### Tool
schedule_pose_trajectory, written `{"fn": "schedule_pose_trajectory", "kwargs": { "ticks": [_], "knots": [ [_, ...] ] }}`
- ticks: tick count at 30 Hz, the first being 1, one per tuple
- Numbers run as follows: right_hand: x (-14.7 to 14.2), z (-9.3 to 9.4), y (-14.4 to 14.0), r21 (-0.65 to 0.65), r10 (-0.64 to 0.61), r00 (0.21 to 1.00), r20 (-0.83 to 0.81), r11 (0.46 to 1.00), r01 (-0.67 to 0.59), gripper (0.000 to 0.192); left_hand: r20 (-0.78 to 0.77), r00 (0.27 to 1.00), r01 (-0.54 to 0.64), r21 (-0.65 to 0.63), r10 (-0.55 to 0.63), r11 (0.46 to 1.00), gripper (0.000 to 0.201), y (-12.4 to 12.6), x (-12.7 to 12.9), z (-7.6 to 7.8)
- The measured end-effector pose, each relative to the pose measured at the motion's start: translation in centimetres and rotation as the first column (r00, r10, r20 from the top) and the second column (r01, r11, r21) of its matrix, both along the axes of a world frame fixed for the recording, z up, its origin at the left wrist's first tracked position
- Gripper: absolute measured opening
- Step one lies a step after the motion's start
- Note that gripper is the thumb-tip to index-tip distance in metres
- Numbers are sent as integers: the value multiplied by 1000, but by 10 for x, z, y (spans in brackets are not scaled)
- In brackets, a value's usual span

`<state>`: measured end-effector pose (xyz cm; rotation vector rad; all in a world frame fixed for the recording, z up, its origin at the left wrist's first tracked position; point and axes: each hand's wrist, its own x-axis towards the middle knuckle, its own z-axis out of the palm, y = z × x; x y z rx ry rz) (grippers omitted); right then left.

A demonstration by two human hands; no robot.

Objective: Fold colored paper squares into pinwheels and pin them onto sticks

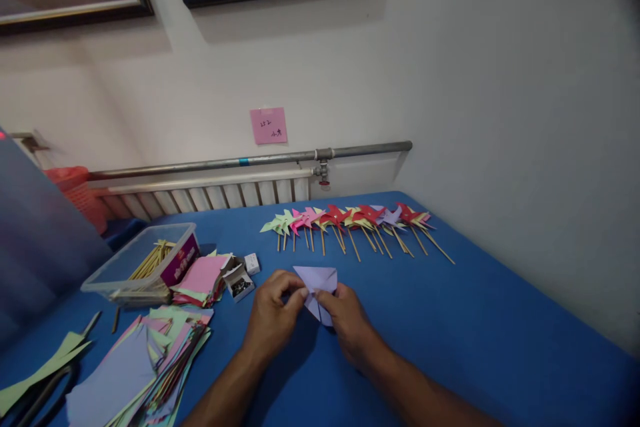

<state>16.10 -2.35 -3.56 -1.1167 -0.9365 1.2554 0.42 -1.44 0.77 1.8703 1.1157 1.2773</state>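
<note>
A light purple sheet of paper (pixel 317 276), cut and partly folded into a pinwheel shape, is held up over the blue table. My left hand (pixel 276 312) is closed at its left side, thumb and forefinger pinched together near the middle of the paper. With the thumb on the front face, my right hand (pixel 350 323) grips the paper from the right. Whether a small pin sits between the left fingertips is too small to tell. Just left of my hands stands an open small box of metal pins (pixel 241 285), beside a closed white box (pixel 252 263).
Several finished pinwheels on sticks (pixel 369 217) lie in a row at the back. On the left are a clear plastic bin (pixel 187 247) with wooden sticks, stacked pink paper squares (pixel 203 275), loose coloured sheets (pixel 117 373) and scissors (pixel 60 380) under green scraps. A wall borders the right.
</note>
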Motion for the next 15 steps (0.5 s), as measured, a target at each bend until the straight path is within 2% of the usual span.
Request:
{"fn": "schedule_pose_trajectory", "kwargs": {
  "ticks": [3,10,15],
  "knots": [
    [0,4,-1,-2,16,998,-64,1000,-16,27,51,999,-15,-73,19,997,12,1,2,-2],
    [1,7,-1,-37,33,997,-68,999,-36,23,178,982,-17,-263,66,965,15,3,6,-5],
    [1,9,-2,-23,40,997,-68,999,-42,26,372,921,46,-400,117,915,34,9,7,-8]
  ]
}}
